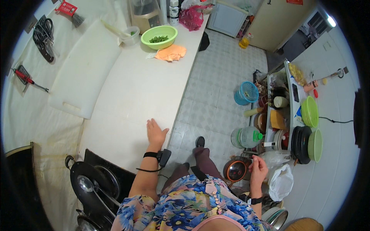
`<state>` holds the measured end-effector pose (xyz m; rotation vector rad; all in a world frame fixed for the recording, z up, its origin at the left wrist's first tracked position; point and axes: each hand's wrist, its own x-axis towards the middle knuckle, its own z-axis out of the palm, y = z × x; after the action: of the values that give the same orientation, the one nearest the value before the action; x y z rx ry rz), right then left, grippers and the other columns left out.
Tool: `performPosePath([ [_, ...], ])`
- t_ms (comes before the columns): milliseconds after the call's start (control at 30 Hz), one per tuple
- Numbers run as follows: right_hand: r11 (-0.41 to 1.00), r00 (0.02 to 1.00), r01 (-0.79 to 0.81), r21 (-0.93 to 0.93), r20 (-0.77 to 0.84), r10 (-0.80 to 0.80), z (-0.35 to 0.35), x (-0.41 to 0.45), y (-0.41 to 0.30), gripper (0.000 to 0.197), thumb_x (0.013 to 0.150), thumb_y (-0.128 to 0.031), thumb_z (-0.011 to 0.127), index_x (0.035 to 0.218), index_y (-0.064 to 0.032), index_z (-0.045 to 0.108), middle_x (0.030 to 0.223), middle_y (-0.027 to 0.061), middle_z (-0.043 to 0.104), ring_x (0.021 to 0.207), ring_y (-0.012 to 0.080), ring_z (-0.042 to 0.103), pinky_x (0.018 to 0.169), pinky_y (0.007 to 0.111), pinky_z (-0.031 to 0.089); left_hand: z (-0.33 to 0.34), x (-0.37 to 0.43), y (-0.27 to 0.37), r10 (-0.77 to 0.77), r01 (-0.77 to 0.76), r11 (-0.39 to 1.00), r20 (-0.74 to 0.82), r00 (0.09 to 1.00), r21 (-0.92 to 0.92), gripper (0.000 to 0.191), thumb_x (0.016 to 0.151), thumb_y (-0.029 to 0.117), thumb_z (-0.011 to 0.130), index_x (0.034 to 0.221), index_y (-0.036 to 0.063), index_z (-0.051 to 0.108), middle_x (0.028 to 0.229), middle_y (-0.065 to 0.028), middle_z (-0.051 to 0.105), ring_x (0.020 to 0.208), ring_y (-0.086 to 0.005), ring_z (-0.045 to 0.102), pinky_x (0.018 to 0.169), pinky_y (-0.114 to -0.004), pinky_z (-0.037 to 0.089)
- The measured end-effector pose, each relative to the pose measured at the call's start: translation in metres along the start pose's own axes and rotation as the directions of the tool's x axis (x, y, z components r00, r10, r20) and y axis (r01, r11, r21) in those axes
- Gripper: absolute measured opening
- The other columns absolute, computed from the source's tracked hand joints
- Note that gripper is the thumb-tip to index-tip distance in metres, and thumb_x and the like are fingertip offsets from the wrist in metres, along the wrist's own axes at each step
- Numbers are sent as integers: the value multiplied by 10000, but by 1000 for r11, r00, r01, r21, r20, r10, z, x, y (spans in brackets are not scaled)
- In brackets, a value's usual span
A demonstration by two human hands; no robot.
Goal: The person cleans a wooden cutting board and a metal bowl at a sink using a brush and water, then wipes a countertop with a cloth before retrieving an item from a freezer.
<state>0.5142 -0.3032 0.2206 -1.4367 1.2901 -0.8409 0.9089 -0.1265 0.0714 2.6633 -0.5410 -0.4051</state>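
My left hand (pixel 156 133) is over the white countertop (pixel 136 95) near its front edge, palm down with the fingers extended and the thumb apart. Nothing is in it, and whether it touches the surface cannot be told. Out to the right, my right hand (pixel 258 168) hangs with loosely bent fingers and no object visible in it. A white plastic bag (pixel 281 182) and a clear plastic bag (pixel 274 157) are beside it. Toward the far end of the counter, a light green basin (pixel 173 36) holds cut green vegetables (pixel 158 39), with an orange cloth (pixel 172 53) in front.
A white cutting board (pixel 83 69) leans against the left wall. A black wok (pixel 78 184) with ladles sits at lower left. On the right stand a loaded shelf rack (pixel 292 86), a blue basket (pixel 246 93), a large water bottle (pixel 245 137) and a glass-lidded pan (pixel 234 171).
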Motion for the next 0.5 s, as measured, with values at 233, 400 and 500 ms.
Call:
performPosePath([
  [233, 1000, 986, -16, -1, 166, 16, 64, 114, -27, 211, 924, -190, 598, 979, 3, 664, 645, -10, 544, 544, 59, 492, 494, 210, 387, 5, 10, -8, -152, 143, 981, 68, 986, 129, 1101, 675, 328, 812, 1456, -24, 120, 1510, -280, 99, 1400, -405, 136, 1114, -519, 182],
  [400, 994, 967, 64, 85, 239, -83, 103, 209, -50, 217, 928, -175, 592, 987, 23, 657, 623, -10, 530, 536, 59, 485, 485, 215, 380, 2, 19, 5, -229, 214, 965, 88, 969, 153, 1206, 567, 273, 881, 1462, 5, 118, 1505, -286, 107, 1392, -424, 141, 1093, -518, 234],
  [500, 992, 952, 60, 112, 294, -90, 128, 252, -58, 202, 922, -169, 598, 986, 12, 662, 625, -6, 537, 542, 61, 492, 488, 212, 385, -6, 26, 9, -271, 253, 951, 88, 958, 177, 1271, 505, 263, 909, 1463, 16, 110, 1500, -293, 111, 1384, -431, 156, 1082, -512, 260],
])
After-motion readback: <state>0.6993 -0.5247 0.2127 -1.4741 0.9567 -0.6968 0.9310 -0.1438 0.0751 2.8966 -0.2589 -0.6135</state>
